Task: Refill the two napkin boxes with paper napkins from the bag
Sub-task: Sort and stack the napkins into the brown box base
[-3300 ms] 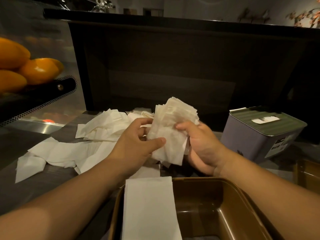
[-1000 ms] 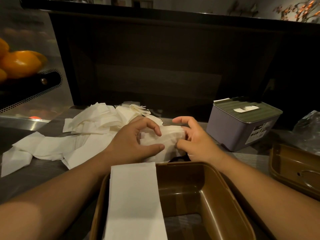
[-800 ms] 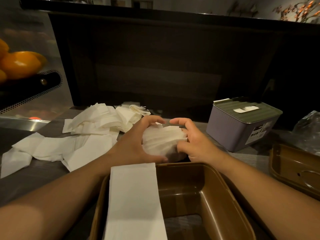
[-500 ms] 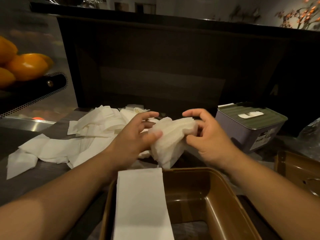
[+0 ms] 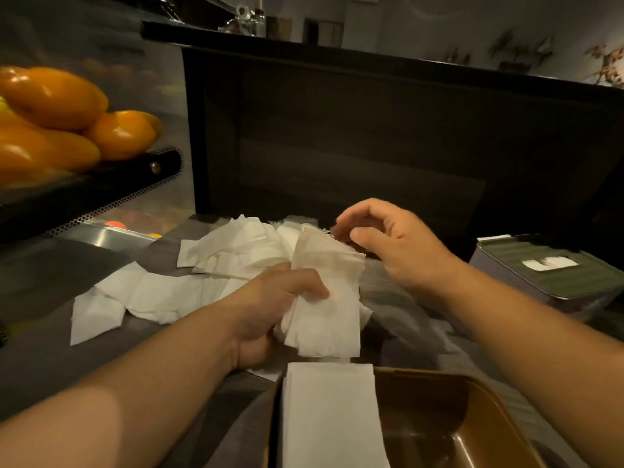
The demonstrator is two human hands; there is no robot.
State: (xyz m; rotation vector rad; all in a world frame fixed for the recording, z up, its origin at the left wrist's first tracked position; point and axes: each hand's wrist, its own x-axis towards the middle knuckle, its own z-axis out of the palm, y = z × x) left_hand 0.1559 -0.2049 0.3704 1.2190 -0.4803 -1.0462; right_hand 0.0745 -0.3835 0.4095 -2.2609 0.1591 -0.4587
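Gripping soft, crumpled white napkin stack (image 5: pixel 326 298) w/ left hand (image 5: pixel 273 309), edges fanning. Hovering at 1 o'clock: right hand (image 5: pixel 391 244), fingers loosely curled, holding nothing visible.

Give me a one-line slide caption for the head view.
Left hand grips a napkin stack above the open brown box; right hand reaches toward loose napkins.

Dark counter (image 5: pixel 50 366) bears loose napkins (image 5: pixel 162 292), brown box (image 5: pixel 456 417), seemingly lidded box (image 5: pixel 553 275).
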